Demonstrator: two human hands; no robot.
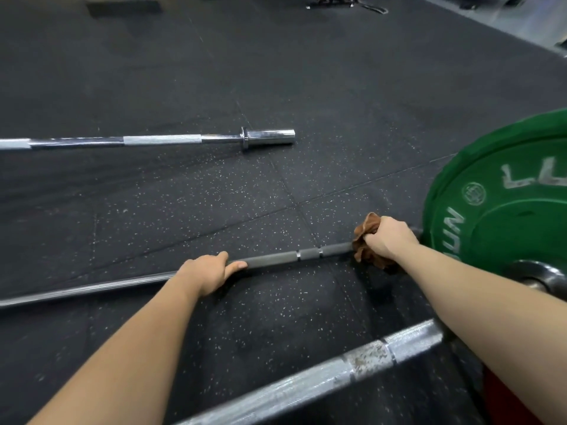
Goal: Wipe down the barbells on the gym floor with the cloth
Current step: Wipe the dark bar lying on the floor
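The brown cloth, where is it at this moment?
In the head view, the brown cloth is right of centre, bunched over the dark barbell in the right hand, just left of the green plate.

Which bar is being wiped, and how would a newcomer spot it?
Start at the big green plate on the right; the dark bar runs left from its edge, between a far bar and a near bar. It is matt dark grey, with the right hand wrapping a brown cloth round it and the left hand gripping it; those two are shiny silver.
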